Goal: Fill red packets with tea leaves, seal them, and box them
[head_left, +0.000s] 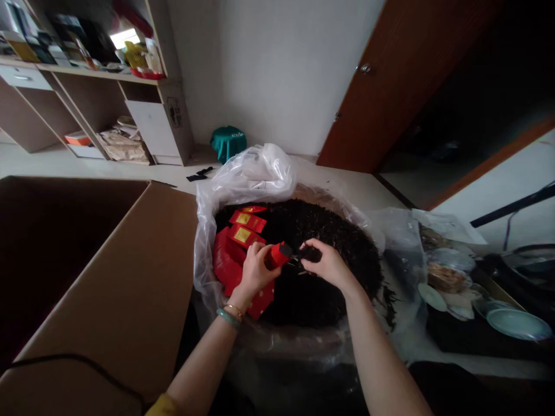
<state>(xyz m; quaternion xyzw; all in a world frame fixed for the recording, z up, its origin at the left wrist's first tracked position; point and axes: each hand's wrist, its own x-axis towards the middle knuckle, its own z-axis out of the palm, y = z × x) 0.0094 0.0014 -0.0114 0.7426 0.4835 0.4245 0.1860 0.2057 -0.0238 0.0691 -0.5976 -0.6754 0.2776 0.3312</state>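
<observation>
A big clear plastic bag (251, 173) holds a heap of dark loose tea leaves (329, 242). Several small red packets with gold labels (245, 228) lie on the heap's left side. My left hand (255, 268) is closed round one red packet (278, 254), its mouth turned to the right. My right hand (327, 266) pinches a clump of the dark leaves right at the packet's mouth. Both hands sit over the middle of the heap.
A large open cardboard box (117, 294) stands at the left. To the right are plastic-wrapped items and plates (518, 323). Behind are shelves (95, 75), a green bundle (228, 141) by the wall and a brown door (390, 75).
</observation>
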